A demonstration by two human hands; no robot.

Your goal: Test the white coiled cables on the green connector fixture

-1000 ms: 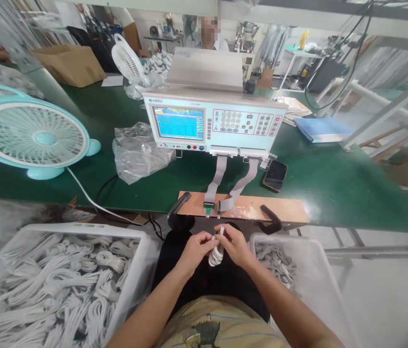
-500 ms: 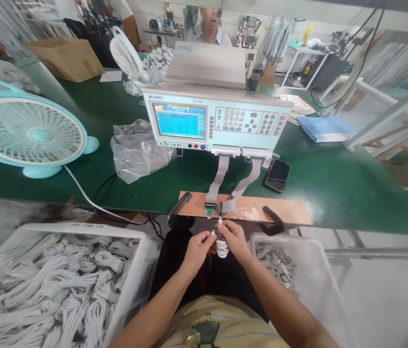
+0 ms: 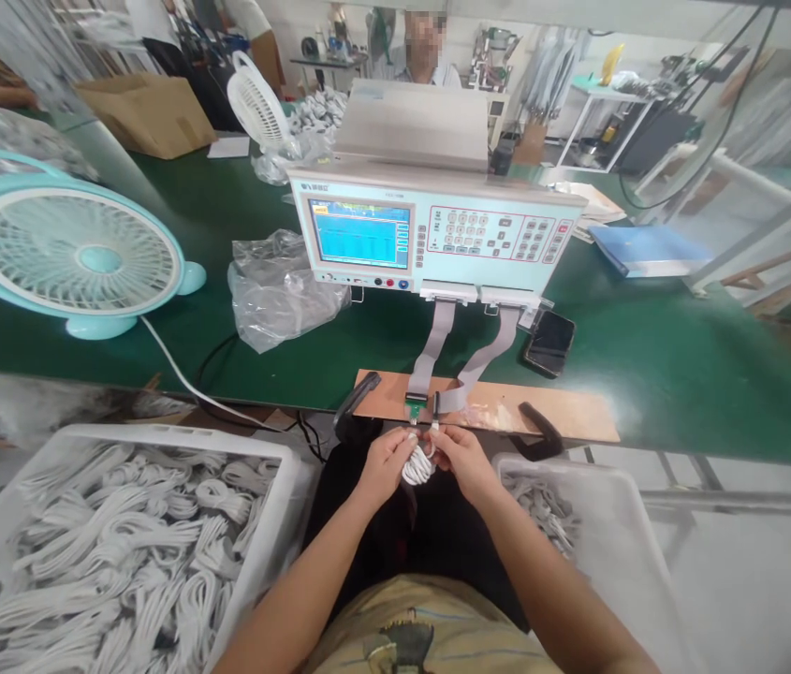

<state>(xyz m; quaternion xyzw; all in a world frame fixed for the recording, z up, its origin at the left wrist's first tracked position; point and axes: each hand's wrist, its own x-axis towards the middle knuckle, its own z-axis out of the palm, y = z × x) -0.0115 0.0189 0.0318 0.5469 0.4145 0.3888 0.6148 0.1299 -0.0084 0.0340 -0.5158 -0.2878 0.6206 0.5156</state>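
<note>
A coiled white cable [image 3: 418,466] hangs between my hands, just below the front edge of the table. My left hand [image 3: 387,461] is closed on one end of it, its fingertips right at the small green circuit board [image 3: 416,409]. Whether that plug sits fully in the board's socket is hidden by the fingers. My right hand [image 3: 463,461] pinches the cable's other end, directly under the black connector [image 3: 436,404]. Grey ribbon cables [image 3: 432,348] run from both connectors up to a white tester [image 3: 359,273] with a lit blue screen.
The connectors lie on a copper-coloured board [image 3: 578,412] held by black clamps [image 3: 541,429]. White bins of cables stand left [image 3: 227,438] and right [image 3: 606,473]. A turquoise fan [image 3: 79,248], plastic bag [image 3: 283,295] and phone [image 3: 549,343] lie about the tester. A person sits behind it.
My left hand has moved up to the green board with its cable end. The coil has swung left towards that hand. My right hand stays by the black connector, and the screen's display differs.
</note>
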